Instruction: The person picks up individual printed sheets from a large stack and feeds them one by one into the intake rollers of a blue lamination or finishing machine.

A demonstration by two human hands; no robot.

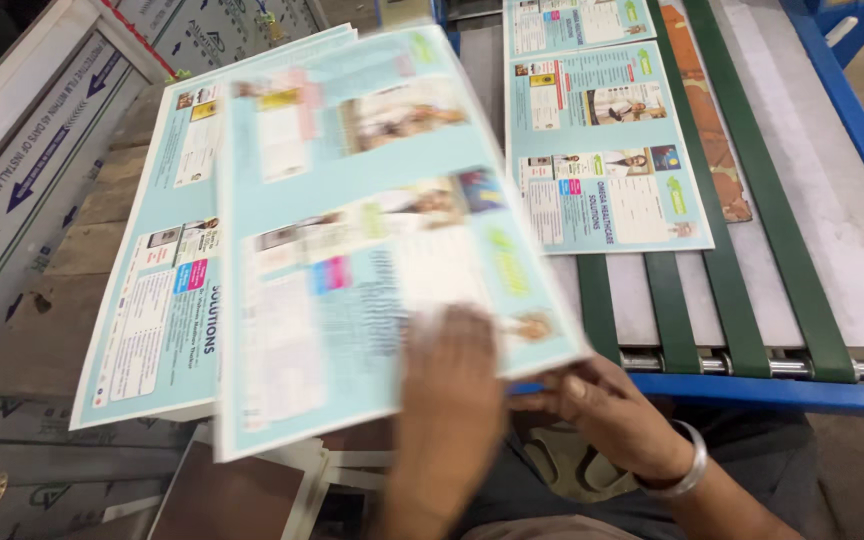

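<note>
**Top sheet in both hands, centre of frame**

Sheet (372,230): large pale-blue printed page, blurred, tilted, centre of frame. Its lower right corner lies between the two hands.

Left hand (449,395): lower centre, blurred, fingers spread flat on top of the sheet near its lower edge. Pressing on it, not curled round it.

Right hand (607,405): lower right of centre, just beside the left hand, under the sheet's corner. Thumb and fingers drawn together at the edge; whether they actually pinch the paper, cannot tell. Metal bangle (687,465) on the wrist.

Stack (167,270): matching pale-blue sheets beneath and to the left of the held sheet, on wooden boards (72,260) at left.

Conveyor (752,250): upper right, green belts over rollers, blue frame. More sheets (602,150) of the same kind lie flat on the belts, apart from the held one.
</note>
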